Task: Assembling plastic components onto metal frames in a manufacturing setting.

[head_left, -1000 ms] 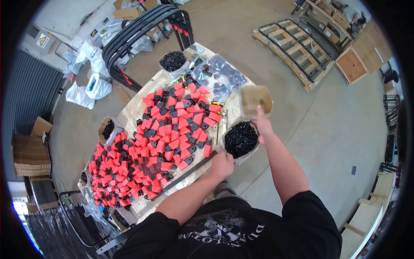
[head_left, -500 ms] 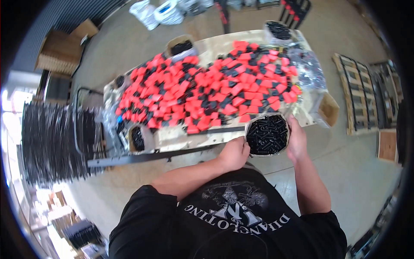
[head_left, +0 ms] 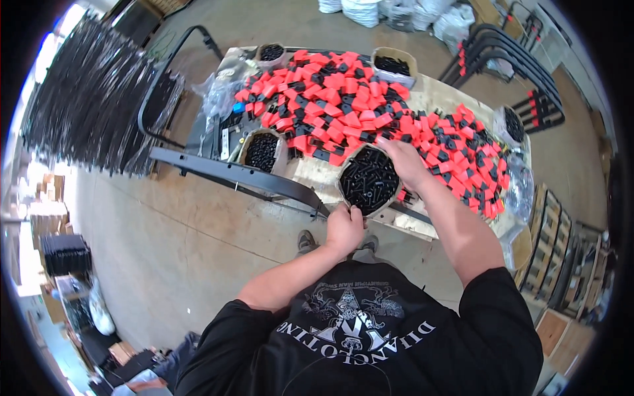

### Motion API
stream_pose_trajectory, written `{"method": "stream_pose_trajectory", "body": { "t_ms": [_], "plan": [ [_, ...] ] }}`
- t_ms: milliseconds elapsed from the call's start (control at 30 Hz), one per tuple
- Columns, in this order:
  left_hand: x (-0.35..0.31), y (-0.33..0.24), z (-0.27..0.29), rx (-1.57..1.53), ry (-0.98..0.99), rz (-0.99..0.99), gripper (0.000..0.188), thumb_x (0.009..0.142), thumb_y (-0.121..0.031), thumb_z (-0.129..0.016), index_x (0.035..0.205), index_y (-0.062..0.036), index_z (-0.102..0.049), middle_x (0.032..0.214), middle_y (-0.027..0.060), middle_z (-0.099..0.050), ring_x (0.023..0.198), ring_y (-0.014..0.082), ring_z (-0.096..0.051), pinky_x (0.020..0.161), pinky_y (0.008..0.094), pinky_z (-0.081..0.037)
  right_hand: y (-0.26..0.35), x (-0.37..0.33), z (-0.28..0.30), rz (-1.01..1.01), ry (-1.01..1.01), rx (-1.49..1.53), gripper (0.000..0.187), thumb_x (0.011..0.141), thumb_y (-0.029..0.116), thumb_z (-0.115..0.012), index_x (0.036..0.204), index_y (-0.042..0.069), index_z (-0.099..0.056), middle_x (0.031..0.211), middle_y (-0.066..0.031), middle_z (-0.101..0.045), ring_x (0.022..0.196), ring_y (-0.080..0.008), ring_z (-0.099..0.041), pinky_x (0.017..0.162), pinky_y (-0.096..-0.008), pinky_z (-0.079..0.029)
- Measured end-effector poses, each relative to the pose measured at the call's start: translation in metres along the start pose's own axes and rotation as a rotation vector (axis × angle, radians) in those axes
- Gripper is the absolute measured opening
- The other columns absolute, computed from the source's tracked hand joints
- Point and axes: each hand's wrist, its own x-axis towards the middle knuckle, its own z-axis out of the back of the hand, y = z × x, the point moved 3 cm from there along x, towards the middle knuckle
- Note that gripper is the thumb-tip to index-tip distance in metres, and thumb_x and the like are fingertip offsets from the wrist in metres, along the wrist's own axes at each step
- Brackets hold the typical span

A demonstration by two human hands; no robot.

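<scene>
An open, pale-rimmed container (head_left: 384, 210) full of black rod-shaped pieces (head_left: 368, 179) sits between the left hand (head_left: 345, 228), gripping its near edge, and the right hand (head_left: 405, 164), clasping its far-right edge. Red-and-black angular pieces (head_left: 350, 119) lie beyond both.

- R hand (head_left: 404, 163) is covering pt of tub (head_left: 389, 207) rim
- L hand (head_left: 345, 226) is hiding some of its near side
- Red/blk pcs (head_left: 360, 101) are hiding much of table (head_left: 316, 174)
- White sacks (head_left: 361, 12) are running off top edge
</scene>
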Motion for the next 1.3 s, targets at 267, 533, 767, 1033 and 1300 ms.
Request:
{"method": "stream_pose_trajectory", "body": {
  "t_ms": [267,533,767,1033,1300],
  "plan": [
    [0.043,0.014,-0.029,-0.682,-0.564,0.194,0.024,0.098,-0.015,-0.048,0.088,0.0062,-0.055,0.072,0.0156,-0.07,0.064,0.023,-0.07,0.059,0.0364,-0.053,0.046,0.116,-0.134,0.376,0.664,-0.757,0.053,0.089,0.052,-0.072,0.11,0.004,-0.077,0.105,-0.0133,-0.077,0.099,-0.022,-0.071,0.092,-0.0345,-0.053],
    [0.076,0.029,-0.039,-1.213,-0.962,0.316,0.021,0.098,-0.011,-0.05,0.093,0.0086,-0.057,0.08,0.019,-0.071,0.071,0.0222,-0.072,0.065,0.0332,-0.056,0.007,0.123,-0.255,0.428,1.153,-1.127,0.039,0.078,0.042,-0.08,0.102,0.011,-0.079,0.101,-0.0097,-0.077,0.097,-0.0235,-0.072,0.087,-0.0364,-0.055],
    [0.083,0.058,-0.039,-0.895,-0.863,0.544,0.018,0.095,-0.006,-0.051,0.093,0.0091,-0.06,0.078,0.0124,-0.071,0.065,0.017,-0.065,0.059,0.0289,-0.05,-0.059,0.163,-0.241,0.601,1.15,-0.998,0.043,0.076,0.027,-0.078,0.114,0.01,-0.069,0.109,-0.0098,-0.074,0.103,-0.0259,-0.07,0.091,-0.0368,-0.055],
    [0.095,0.053,-0.05,-0.797,-0.85,0.609,0.026,0.099,-0.017,-0.055,0.095,0.0085,-0.06,0.09,0.0198,-0.073,0.079,0.0258,-0.071,0.071,0.0382,-0.054,-0.028,0.126,-0.185,0.705,0.609,-0.906,0.034,0.087,0.016,-0.066,0.119,0.006,-0.064,0.115,-0.0144,-0.071,0.107,-0.03,-0.069,0.094,-0.0409,-0.054],
    [0.107,0.071,-0.075,-0.768,-0.52,0.543,0.046,0.101,-0.035,-0.049,0.089,0.0059,-0.067,0.09,0.0219,-0.072,0.084,0.0327,-0.07,0.076,0.0454,-0.053,-0.044,0.01,-0.068,0.455,0.157,-0.229,0.025,0.097,0.009,-0.066,0.119,0.0,-0.061,0.107,-0.0075,-0.066,0.1,-0.0145,-0.065,0.087,-0.0305,-0.053]
  ]
}}
